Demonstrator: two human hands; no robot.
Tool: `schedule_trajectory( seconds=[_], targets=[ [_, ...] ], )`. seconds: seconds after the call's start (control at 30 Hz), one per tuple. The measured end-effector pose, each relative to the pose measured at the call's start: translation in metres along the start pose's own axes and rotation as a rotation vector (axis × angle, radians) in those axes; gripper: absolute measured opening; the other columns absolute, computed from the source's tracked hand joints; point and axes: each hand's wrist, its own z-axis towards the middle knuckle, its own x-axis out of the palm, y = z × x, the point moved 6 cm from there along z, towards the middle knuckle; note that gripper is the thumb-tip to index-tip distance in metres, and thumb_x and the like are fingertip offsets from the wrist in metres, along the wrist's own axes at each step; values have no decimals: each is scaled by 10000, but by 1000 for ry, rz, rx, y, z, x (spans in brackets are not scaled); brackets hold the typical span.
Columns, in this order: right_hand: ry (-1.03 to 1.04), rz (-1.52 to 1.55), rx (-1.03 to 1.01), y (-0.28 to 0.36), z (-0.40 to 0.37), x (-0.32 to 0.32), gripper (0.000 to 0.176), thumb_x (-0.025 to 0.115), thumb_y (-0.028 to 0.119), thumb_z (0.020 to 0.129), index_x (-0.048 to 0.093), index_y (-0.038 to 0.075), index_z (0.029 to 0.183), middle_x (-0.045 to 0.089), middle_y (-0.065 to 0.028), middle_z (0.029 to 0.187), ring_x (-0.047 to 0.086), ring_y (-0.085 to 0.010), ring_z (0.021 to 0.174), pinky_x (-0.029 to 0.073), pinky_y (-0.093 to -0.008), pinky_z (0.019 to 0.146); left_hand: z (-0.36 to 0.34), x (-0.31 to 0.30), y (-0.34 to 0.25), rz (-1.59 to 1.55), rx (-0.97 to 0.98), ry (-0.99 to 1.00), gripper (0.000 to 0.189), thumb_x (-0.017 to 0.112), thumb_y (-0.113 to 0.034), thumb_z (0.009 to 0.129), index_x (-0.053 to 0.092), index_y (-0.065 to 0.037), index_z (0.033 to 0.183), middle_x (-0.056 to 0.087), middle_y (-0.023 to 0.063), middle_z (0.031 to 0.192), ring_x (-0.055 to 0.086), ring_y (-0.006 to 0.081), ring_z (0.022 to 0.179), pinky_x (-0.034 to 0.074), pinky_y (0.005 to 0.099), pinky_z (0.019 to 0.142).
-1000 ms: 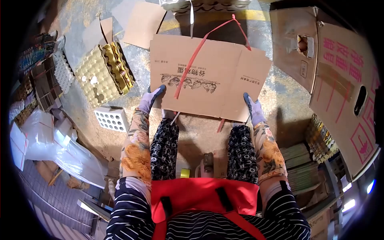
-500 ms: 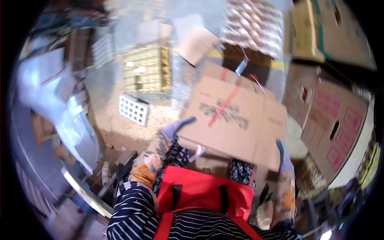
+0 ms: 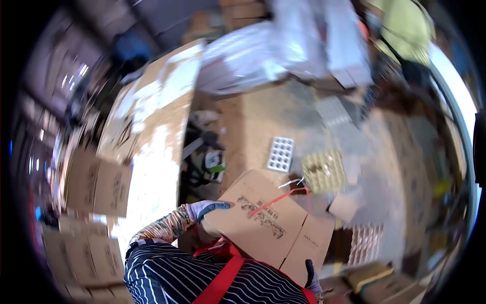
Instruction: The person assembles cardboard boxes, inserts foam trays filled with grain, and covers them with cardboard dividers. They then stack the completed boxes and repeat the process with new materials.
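A flattened cardboard box [image 3: 283,207], printed with dark lettering, is held in front of my body; it may be more than one sheet. Red strap [image 3: 276,201] runs across it, with a white string end [image 3: 291,182] at its far edge. My left hand [image 3: 206,209], in a grey and blue glove, is closed on the left edge with the thumb on top. At the near right corner, my right hand [image 3: 312,277] grips the other end; its fingers underneath are hidden.
A long table [image 3: 157,131] stands to the left, with cartons [image 3: 96,182] beyond it. Ahead on the floor lie a white tray with holes [image 3: 280,154] and a yellowish egg tray stack [image 3: 324,171]. Egg trays [image 3: 365,244] stand at right. A person in yellow [image 3: 407,30] is at far right.
My view has swung left, bringing the table and cartons into sight. Both hands keep their grip on the flattened box, which has turned along with me.
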Motion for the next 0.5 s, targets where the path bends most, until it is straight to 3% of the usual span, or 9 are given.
schedule_trajectory(
  seconds=[0.03, 0.07, 0.17, 0.23, 0.3, 0.33, 0.4, 0.43, 0.5],
  targets=[
    [43, -100, -38, 26, 17, 17, 568, 577, 403, 960, 474, 37, 1383, 612, -146, 1257, 583, -306, 1172, 472, -449, 1005, -38, -5, -28, 344, 276, -17, 450, 473, -88, 1009, 458, -116, 1457, 574, 41, 1359, 580, 143, 1169, 456, 290, 1003],
    [83, -196, -90, 56, 36, 38, 564, 578, 398, 961, 477, 35, 1379, 614, -148, 1249, 582, -307, 1170, 468, -447, 1007, -72, -13, -42, 88, 190, -191, 409, 483, -155, 1020, 497, -57, 1417, 605, 66, 1320, 585, 132, 1168, 453, 282, 1011],
    [220, -407, -227, 135, 109, 50, 549, 582, 385, 963, 485, 28, 1368, 622, -154, 1226, 579, -308, 1163, 456, -441, 1013, -68, -32, -39, -499, 143, -362, 425, 544, -141, 989, 510, -68, 1407, 628, 99, 1273, 629, 154, 1090, 497, 286, 940],
    [281, -1135, -394, 210, 124, 138, 515, 562, 337, 981, 477, -1, 1360, 599, -177, 1217, 563, -317, 1153, 425, -415, 1026, -98, -52, -68, -435, 228, -486, 398, 510, -218, 1019, 545, -19, 1362, 631, 78, 1280, 639, 134, 1088, 507, 267, 941],
    [317, -986, -654, 236, 144, 225, 499, 524, 316, 1000, 463, -7, 1375, 571, -177, 1266, 548, -308, 1182, 427, -405, 1031, -126, -97, -91, -312, 348, -630, 424, 505, -220, 1023, 505, -21, 1398, 573, 104, 1361, 580, 151, 1196, 468, 304, 1009],
    [321, -1002, -834, 248, 146, 278, 495, 509, 313, 1008, 456, -6, 1384, 558, -173, 1291, 542, -300, 1193, 428, -400, 1033, -158, -156, -99, 89, 604, -806, 466, 510, -265, 1019, 477, -29, 1419, 535, 116, 1400, 546, 166, 1239, 446, 334, 1039],
    [442, -731, -710, 278, 154, 400, 516, 497, 353, 1015, 444, 18, 1403, 544, -149, 1332, 544, -281, 1196, 438, -405, 1030, -171, -243, -103, 185, 930, -976, 587, 533, -386, 990, 418, -55, 1462, 464, 140, 1463, 478, 227, 1313, 402, 399, 1086],
    [486, -278, -268, 276, 165, 457, 533, 496, 381, 1015, 437, 31, 1412, 541, -137, 1345, 546, -277, 1195, 448, -414, 1023, -182, -272, -121, -192, 1048, -850, 617, 545, -420, 976, 408, -72, 1467, 447, 143, 1473, 469, 263, 1318, 395, 414, 1088],
    [696, -34, 14, 271, 272, 475, 552, 490, 415, 1014, 419, 53, 1425, 527, -123, 1369, 553, -273, 1185, 471, -417, 1005, -207, -300, -174, -972, 1307, -447, 628, 564, -448, 957, 408, -106, 1461, 431, 141, 1476, 475, 328, 1303, 398, 426, 1076]
  ],
)
